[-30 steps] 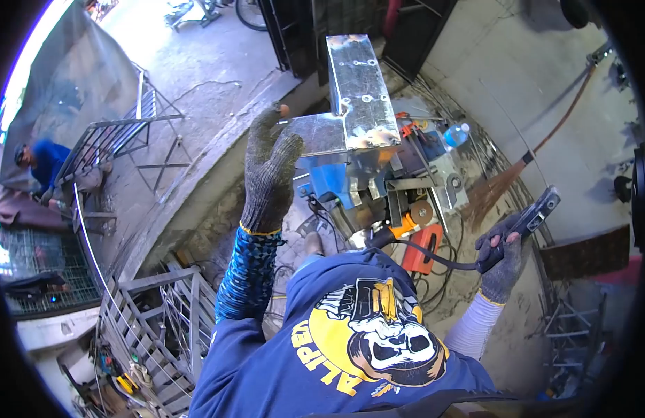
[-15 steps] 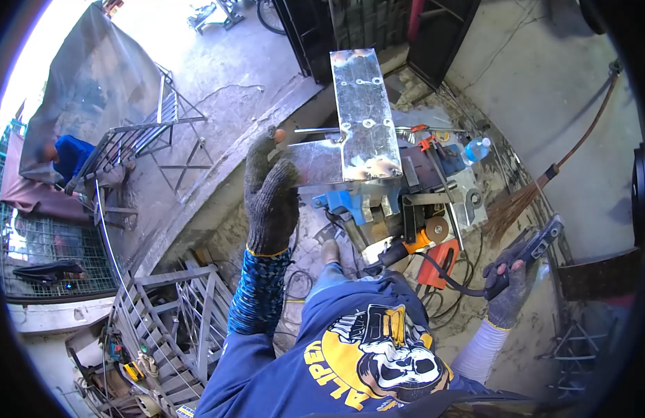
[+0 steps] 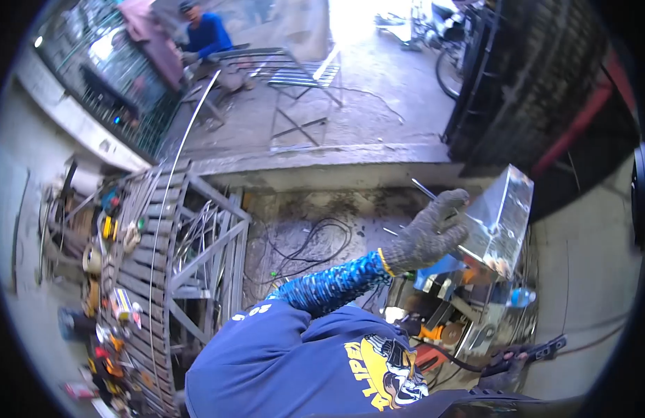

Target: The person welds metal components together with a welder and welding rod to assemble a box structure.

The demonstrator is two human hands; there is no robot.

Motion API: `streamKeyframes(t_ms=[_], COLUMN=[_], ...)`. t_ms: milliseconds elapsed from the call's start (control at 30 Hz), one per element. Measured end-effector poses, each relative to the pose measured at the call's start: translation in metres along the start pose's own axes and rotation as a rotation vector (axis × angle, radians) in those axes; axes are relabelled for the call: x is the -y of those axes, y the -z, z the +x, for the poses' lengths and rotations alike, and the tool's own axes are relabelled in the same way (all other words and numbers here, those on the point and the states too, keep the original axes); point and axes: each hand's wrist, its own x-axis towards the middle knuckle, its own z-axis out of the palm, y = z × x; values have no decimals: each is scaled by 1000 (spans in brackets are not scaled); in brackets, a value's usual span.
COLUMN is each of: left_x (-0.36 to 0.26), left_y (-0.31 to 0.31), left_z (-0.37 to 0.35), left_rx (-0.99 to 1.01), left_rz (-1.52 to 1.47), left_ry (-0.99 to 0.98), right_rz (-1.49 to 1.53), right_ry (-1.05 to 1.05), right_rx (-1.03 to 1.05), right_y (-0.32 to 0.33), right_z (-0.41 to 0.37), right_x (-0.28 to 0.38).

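Observation:
My left hand (image 3: 427, 235), in a dark knit glove, grips the left end of a shiny welded metal piece (image 3: 509, 219) made of flat-sided sections. Its thumb and fingers close around the edge. Beneath the metal piece is a blue vise (image 3: 439, 267), partly hidden. My right hand (image 3: 502, 375), also gloved, is low on the right and wrapped around a welding electrode holder (image 3: 545, 347) with a dark cable. Left of that hand are an angle grinder (image 3: 437, 333) with an orange body and a red-orange case (image 3: 428, 357).
A water bottle (image 3: 522, 297) stands beyond the vise. On the left, a slatted metal rack (image 3: 145, 279) holds tools along its side. A low concrete ledge (image 3: 322, 161) runs across. Past it, a person in blue (image 3: 211, 35) sits by a metal frame (image 3: 301, 73). Cables (image 3: 322, 240) lie on the floor.
The view has swung left, bringing the rack and the person further into sight. My left hand still holds the metal piece, which now appears further right and tilted. My right hand keeps the electrode holder.

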Motion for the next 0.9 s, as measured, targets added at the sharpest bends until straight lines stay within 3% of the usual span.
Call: streamKeyframes(t_ms=[100, 167, 300, 333, 400, 533, 567, 700, 767, 900], left_x=[-17, -30, -41, -48, -67, -57, -64, -50, -45, -29], left_y=[0, 8, 14, 16, 24, 39, 41, 40, 36, 32], left_z=[1, 0, 3, 5, 10, 12, 11, 3, -1, -10], left_rx=[-105, -65, -8, -9, 213, 298, 326, 291, 258, 224], left_rz=[14, 521, 872, 876, 774, 730, 712, 606, 512, 468], left_ry=[-9, -107, -164, -170, -215, -260, -193, -171, -68, -94], right_rz=[72, 111, 148, 153, 157, 159, 159, 155, 151, 152], right_ry=[-77, -102, -68, -68, -67, -69, -68, -66, -61, -55], right_rx=[212, 288, 198, 188, 176, 139, 134, 116, 106, 80], right_y=[9, 11, -12, -17, -21, -27, -27, -30, -30, -28], right_z=[26, 36, 43, 42, 42, 36, 35, 29, 27, 22], right_x=[-4, -9, -27, -30, -32, -36, -37, -38, -38, -38])
